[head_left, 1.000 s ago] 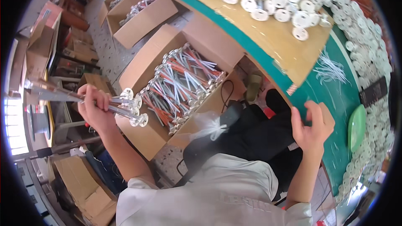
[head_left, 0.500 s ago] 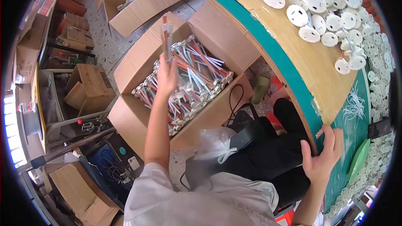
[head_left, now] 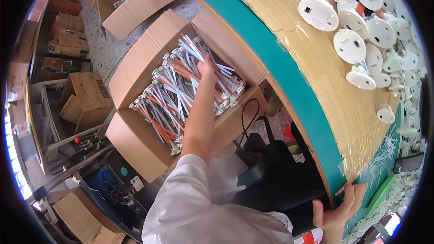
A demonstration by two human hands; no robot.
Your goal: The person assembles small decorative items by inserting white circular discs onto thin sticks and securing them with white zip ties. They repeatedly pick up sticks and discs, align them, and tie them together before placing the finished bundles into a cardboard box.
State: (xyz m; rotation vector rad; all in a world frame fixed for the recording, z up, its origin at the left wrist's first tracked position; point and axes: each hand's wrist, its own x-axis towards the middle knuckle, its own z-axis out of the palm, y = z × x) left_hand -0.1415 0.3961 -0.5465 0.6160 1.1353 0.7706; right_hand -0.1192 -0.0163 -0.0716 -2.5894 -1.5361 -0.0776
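Note:
My left hand (head_left: 207, 68) is down inside an open cardboard box (head_left: 140, 56), at its far end. Its fingers close around a bundle of slim white and orange strips or sleeved leads (head_left: 192, 47), partly hidden by the hand. Similar bundles (head_left: 172, 88) with small white ends fill the box in rows. My right hand (head_left: 341, 210) is at the edge of the green-topped table (head_left: 312, 88), thumb apart from the bent fingers. Its fingertips rest by the corner of a brown cardboard sheet (head_left: 312, 49), with nothing seen in them.
Many round white plastic discs (head_left: 349, 46) with leads are heaped along the table's right side. Thin white ties (head_left: 384, 149), a green tray-like piece (head_left: 380, 194) and a phone (head_left: 408, 162) lie nearby. Another filled box (head_left: 140, 11) stands behind; a cluttered shelf and cartons (head_left: 88, 95) are left.
My left hand, raised above the box with a bundle, has moved down and right to its far end. The view has shifted; my right hand stays at the table edge.

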